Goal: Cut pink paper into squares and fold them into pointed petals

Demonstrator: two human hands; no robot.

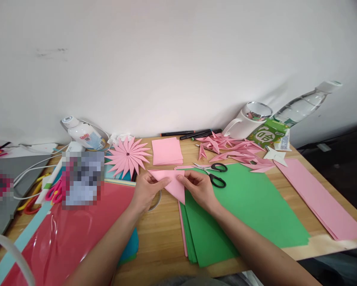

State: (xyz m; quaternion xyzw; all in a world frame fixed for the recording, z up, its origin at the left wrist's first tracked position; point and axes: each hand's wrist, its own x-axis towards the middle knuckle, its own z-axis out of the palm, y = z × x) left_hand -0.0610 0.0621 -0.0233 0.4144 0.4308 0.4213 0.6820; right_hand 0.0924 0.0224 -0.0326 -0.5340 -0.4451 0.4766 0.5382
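A pink sheet of origami paper (175,186), folded into a triangle with one point toward me, is held above the wooden table. My left hand (147,186) pinches its left corner, thumb on top. At its right side, my right hand (199,186) grips the edge between thumb and fingers. Beyond the hands lies a stack of square pink paper (167,151). To its left rests a many-pointed pink paper star (127,154). Black-handled scissors (216,172) lie just past my right hand, on green sheets (247,210).
Folded pink pieces (229,149) are heaped at the back right, near a white mug (245,121), a green box (268,133) and a tilted bottle (305,104). Long pink strips (318,198) lie at right. A red packet (86,226) covers the left; markers (178,134) line the wall.
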